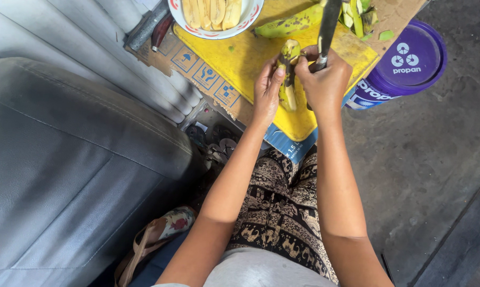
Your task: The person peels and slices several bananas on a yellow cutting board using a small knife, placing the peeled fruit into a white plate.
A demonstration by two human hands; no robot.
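Note:
My left hand [266, 90] holds a partly peeled banana [289, 74] upright over a yellow cutting board [240, 58]. My right hand [325, 79] grips the handle of a knife [327, 26], its blade pointing away, while its fingers also touch the banana's top. A white bowl with a red rim [250, 16] at the top holds several peeled banana slices [211, 11]. An unpeeled greenish banana [290, 25] lies on the board beyond my hands.
Green peel scraps [359, 16] lie on cardboard [208, 74] at the top right. A purple-lidded bucket [410, 58] stands on the concrete floor at right. A grey cushioned seat [64, 159] fills the left. A sandal [155, 234] lies near my leg.

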